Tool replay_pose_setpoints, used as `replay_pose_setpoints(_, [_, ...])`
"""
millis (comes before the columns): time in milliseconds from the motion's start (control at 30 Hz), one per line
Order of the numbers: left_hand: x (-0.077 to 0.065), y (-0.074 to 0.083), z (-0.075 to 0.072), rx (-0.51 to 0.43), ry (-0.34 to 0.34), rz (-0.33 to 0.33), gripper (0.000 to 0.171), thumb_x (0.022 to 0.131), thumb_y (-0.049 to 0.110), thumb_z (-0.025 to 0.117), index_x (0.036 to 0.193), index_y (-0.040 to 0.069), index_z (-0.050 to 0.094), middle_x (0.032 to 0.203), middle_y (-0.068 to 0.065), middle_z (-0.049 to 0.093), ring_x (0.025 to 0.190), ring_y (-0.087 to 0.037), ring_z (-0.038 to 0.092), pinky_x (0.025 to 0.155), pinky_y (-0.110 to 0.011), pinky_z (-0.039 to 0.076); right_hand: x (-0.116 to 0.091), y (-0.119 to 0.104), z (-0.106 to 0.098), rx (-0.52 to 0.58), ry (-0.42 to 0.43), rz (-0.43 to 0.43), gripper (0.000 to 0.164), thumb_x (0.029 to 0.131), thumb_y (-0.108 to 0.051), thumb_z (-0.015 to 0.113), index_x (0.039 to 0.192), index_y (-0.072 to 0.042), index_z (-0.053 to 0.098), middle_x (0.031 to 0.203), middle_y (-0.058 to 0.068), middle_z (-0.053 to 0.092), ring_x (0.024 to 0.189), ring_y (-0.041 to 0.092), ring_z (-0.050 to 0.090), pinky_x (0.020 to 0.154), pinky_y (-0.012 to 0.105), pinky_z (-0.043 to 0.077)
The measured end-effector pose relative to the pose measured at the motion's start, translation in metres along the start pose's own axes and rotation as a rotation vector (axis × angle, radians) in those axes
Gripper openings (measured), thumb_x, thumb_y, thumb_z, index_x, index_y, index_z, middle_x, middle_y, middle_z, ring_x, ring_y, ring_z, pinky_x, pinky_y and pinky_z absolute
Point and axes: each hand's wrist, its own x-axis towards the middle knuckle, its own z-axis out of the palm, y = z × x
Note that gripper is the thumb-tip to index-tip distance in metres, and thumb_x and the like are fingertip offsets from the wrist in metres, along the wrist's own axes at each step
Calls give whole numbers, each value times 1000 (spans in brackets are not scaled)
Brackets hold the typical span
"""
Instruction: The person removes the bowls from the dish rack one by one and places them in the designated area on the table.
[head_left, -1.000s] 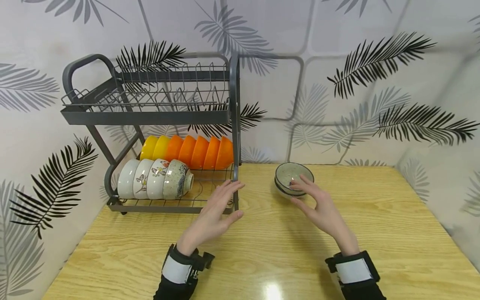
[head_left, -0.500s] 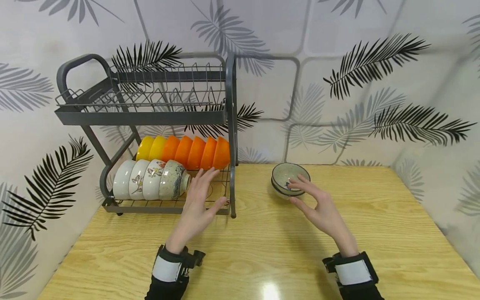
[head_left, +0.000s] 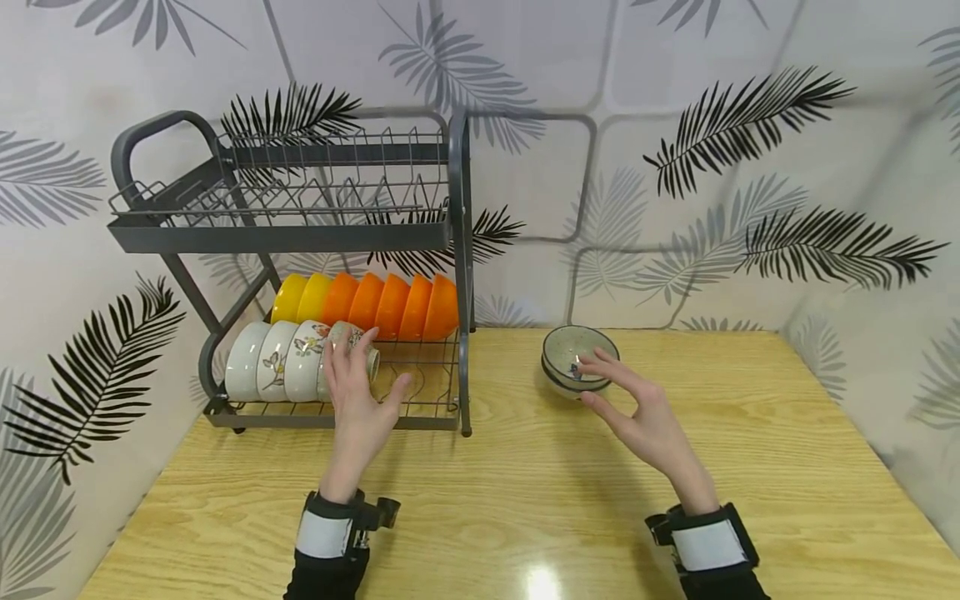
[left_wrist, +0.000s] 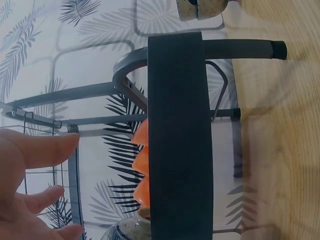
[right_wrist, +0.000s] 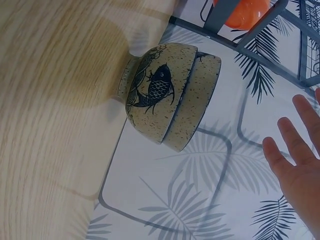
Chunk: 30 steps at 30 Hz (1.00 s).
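My left hand (head_left: 358, 408) is raised in front of the rack's lower tier, fingers extended and thumb spread. In the head view it partly covers a speckled bowl (head_left: 372, 364) at the right end of a row of white bowls (head_left: 247, 362). The left wrist view has the fingers (left_wrist: 45, 150) apart from the rack, holding nothing. My right hand (head_left: 656, 425) hovers by two nested speckled bowls (head_left: 558, 350) standing upright on the table. In the right wrist view, a dark fish decorates the lower bowl (right_wrist: 160, 90), and the fingers (right_wrist: 290, 135) are clear of both bowls.
A dark grey two-tier dish rack (head_left: 285, 240) stands on the wooden table (head_left: 510, 500) at left. Behind the white bowls lie yellow bowls (head_left: 288, 298) and several orange bowls (head_left: 393, 308), on their sides. A leaf-patterned wall (head_left: 525, 192) rises behind.
My left hand has moved left, from the rack's right end to in front of the speckled bowl. My right hand has stayed nearly still beside the nested bowls. The head view has shifted slightly.
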Motion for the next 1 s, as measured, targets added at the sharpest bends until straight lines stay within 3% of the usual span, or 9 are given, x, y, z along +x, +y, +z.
replay_pose_setpoints(100, [1,-4,-3,-8,35,-23,65,88,7,76,144,1,43,163,-27,16,152,-52,-2,118,-77,5,0,-1,0,4,-1,-1,35,90,-3,72,125,-9,68,138,13,65,144,19,47,114,51,42])
replay_pose_setpoints(267, [3,-12,-8,-41,64,-61,68,87,5,75,146,3,41,163,-26,14,151,-49,6,117,-74,13,0,0,0,2,12,-18,36,89,-1,72,124,-8,69,136,14,66,143,20,49,115,18,34])
replay_pose_setpoints(333, [3,-14,-10,-61,66,-77,72,88,5,75,149,3,38,163,-26,14,150,-49,11,116,-73,17,0,0,0,4,15,-21,36,89,-1,72,124,-8,69,136,14,66,143,20,49,112,13,31])
replay_pose_setpoints(433, [3,-17,-13,-80,60,-108,76,88,6,75,152,5,34,163,-26,15,149,-49,14,115,-73,20,0,0,0,0,10,-12,36,90,-2,72,124,-9,68,137,13,66,143,20,49,115,22,36])
replay_pose_setpoints(600, [4,-21,-18,-73,63,-129,75,89,3,72,153,3,32,159,-27,24,148,-47,23,117,-69,24,0,-1,0,-4,0,-2,35,90,-2,72,125,-9,68,138,13,65,144,15,47,113,52,42])
replay_pose_setpoints(867, [5,-28,-24,-43,81,-163,73,89,3,72,151,-3,33,155,-26,38,145,-44,36,117,-62,31,0,-2,-1,-4,-5,3,35,90,-3,72,125,-8,68,137,13,65,143,5,45,111,57,42])
replay_pose_setpoints(1000, [5,-29,-25,-46,88,-206,71,89,3,71,150,-3,35,155,-26,40,145,-43,37,118,-60,31,0,-2,-1,-6,-2,1,35,90,-4,72,125,-9,69,138,12,65,141,0,44,116,37,41])
